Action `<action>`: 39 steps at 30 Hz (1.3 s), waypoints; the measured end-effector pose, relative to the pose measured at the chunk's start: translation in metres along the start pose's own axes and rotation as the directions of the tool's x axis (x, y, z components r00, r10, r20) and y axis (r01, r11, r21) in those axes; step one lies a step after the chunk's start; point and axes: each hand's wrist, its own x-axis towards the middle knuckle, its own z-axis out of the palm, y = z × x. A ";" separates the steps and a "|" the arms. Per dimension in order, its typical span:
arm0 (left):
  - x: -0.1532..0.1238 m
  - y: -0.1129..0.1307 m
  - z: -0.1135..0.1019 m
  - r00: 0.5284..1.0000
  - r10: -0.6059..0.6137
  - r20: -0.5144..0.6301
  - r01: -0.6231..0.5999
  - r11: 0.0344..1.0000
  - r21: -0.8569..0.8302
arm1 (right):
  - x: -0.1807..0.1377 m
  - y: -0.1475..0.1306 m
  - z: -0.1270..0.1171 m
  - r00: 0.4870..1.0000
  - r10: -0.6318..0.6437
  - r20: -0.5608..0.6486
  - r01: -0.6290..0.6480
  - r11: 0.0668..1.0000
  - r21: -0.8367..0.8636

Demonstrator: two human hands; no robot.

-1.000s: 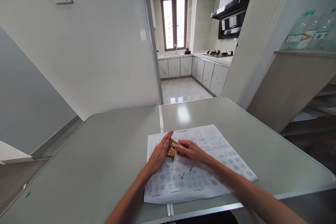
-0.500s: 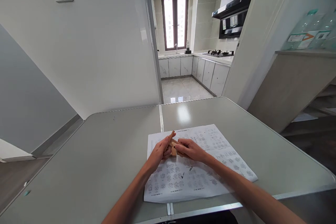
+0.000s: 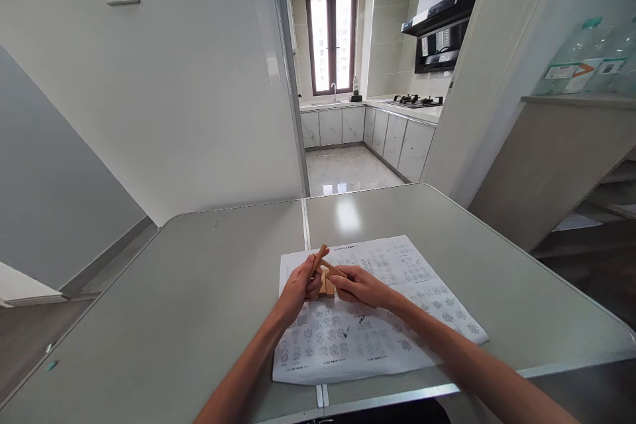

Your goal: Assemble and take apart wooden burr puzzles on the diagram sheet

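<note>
Two hands, one small wooden puzzle

Both hands meet over the printed sheet [image 3: 397, 318], which lies on the desk [image 3: 199, 291] close to its near edge, just right of the seam that splits the top. The left hand [image 3: 298, 288] pinches a thin wooden stick [image 3: 318, 256] between thumb and fingers; the stick tilts up and away toward the desk's far edge. The right hand [image 3: 360, 285] is curled, fingertips closed on the wooden pieces [image 3: 326, 287], a small cluster of pale blocks between the two hands. The stick's lower end reaches this cluster. The cluster sits low over the sheet's far left part; whether it touches the paper I cannot tell. Rows of small diagrams cover the sheet, and both forearms cross it from the near edge.
</note>
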 end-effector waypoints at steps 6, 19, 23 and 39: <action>-0.002 0.004 0.000 0.999 -0.011 0.040 0.012 0.999 -0.038 | 0.001 0.000 0.001 1.000 -0.003 -0.021 0.003 1.000 0.005; -0.005 0.011 -0.003 0.984 -0.089 0.153 0.095 0.995 -0.028 | 0.000 -0.003 0.001 0.997 0.029 0.070 -0.035 0.996 0.083; -0.004 0.004 0.007 0.987 -0.100 0.122 0.097 0.995 0.031 | 0.006 0.000 0.005 1.000 0.003 0.010 -0.004 0.994 0.107; 0.001 -0.001 0.001 0.996 -0.024 0.088 0.030 0.998 -0.064 | 0.007 -0.003 0.007 1.000 0.002 -0.007 0.001 0.959 0.283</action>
